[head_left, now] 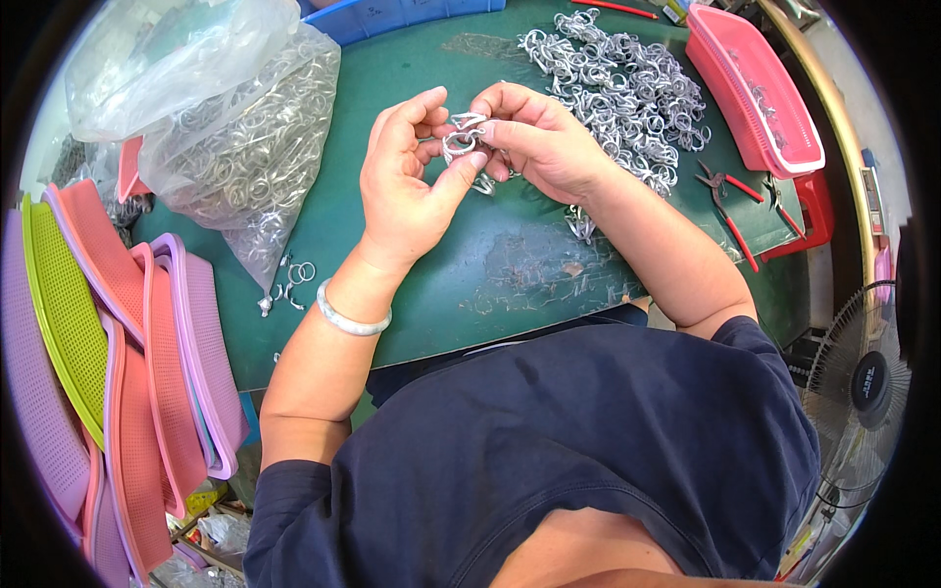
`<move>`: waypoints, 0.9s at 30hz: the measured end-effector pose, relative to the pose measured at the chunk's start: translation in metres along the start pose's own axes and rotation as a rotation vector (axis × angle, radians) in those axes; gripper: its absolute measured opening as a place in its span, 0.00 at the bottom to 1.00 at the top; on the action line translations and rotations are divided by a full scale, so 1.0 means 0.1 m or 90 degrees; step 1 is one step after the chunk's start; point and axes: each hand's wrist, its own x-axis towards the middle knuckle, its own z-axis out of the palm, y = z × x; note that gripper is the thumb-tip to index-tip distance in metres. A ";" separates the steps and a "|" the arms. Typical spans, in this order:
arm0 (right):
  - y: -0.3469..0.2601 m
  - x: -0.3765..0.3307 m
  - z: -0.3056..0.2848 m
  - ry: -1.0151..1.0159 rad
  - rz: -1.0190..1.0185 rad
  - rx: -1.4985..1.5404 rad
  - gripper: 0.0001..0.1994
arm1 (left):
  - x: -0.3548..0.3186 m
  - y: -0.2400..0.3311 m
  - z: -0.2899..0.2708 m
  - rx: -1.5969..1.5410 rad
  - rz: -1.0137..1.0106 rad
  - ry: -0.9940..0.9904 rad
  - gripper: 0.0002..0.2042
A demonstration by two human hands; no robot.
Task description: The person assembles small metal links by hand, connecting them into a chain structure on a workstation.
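Note:
My left hand [404, 181] pinches a silver metal ring [457, 147] between thumb and fingers, above the green tabletop [421, 284]. My right hand [544, 142] meets it from the other side, its thumb and index finger closed on joined silver ring pieces [469, 122]. More silver metal shows just under the fingertips, partly hidden. To the right of my hands spreads a large heap of similar silver rings [627, 93], with a few pieces [580, 224] beneath my right wrist. A clear plastic bag [265, 147] full of such rings stands to the left.
At the far right is a pink basket [730, 73] with several pieces inside. Red-handled pliers [723, 206] lie below it, beside a red container [812, 211]. Plastic baskets [74, 323] stack at the left edge. A blue bin [407, 18] sits at the back; a fan [867, 382] stands lower right.

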 end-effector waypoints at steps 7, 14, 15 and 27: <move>0.00 0.01 -0.01 0.003 -0.013 0.005 0.03 | 0.02 0.04 0.00 -0.099 -0.092 0.015 0.22; -0.01 0.00 0.01 0.031 0.006 -0.009 0.04 | 0.03 0.10 -0.03 -0.210 -0.223 -0.019 0.17; -0.01 0.00 0.01 0.034 0.014 -0.014 0.04 | 0.04 0.10 -0.03 -0.220 -0.240 -0.017 0.16; 0.02 0.01 -0.02 0.018 0.023 0.007 0.04 | 0.01 0.10 0.02 -0.169 -0.117 0.050 0.18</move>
